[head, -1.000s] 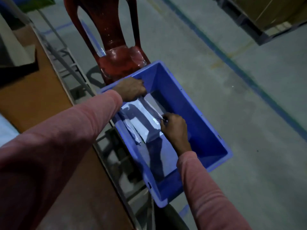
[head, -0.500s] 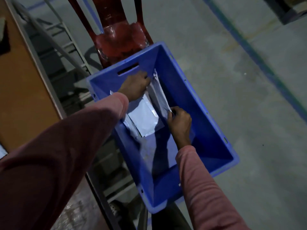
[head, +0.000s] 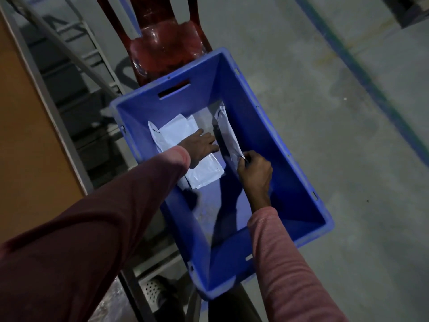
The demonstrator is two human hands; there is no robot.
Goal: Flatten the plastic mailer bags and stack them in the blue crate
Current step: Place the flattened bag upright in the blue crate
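Head view, read from left to right. A brown tabletop [head: 21, 147] occupied the left edge, bordered by a grey metal frame [head: 44, 94]. My left arm, in a dark red sleeve [head: 92, 228], reached from the lower left across the near-left wall of the blue crate [head: 260, 126]. A light perforated shoe [head: 152, 292] showed on the floor below that arm.

A red plastic chair [head: 167, 47] stood just beyond the crate's far wall; whether it was touching could not be determined.

Inside the crate, a flat mailer bag [head: 174, 131] lay on the bottom in the far-left part, one edge against the left wall. My left hand [head: 200, 147] rested palm down on this bag, fingers straight and spread, pressing it and gripping nothing.

Just to the right, a raised mailer edge [head: 228, 133] stood up from the crate bottom as a narrow white strip with dark trim. Whether it belonged to the same bag or to another could not be determined. My right hand [head: 255, 173] pinched the near end of this strip between thumb and curled fingers, the pink sleeve [head: 290, 275] trailing to the lower right.

Right of the crate lay the concrete floor [head: 348, 182], crossed by a dark painted line [head: 362, 73].
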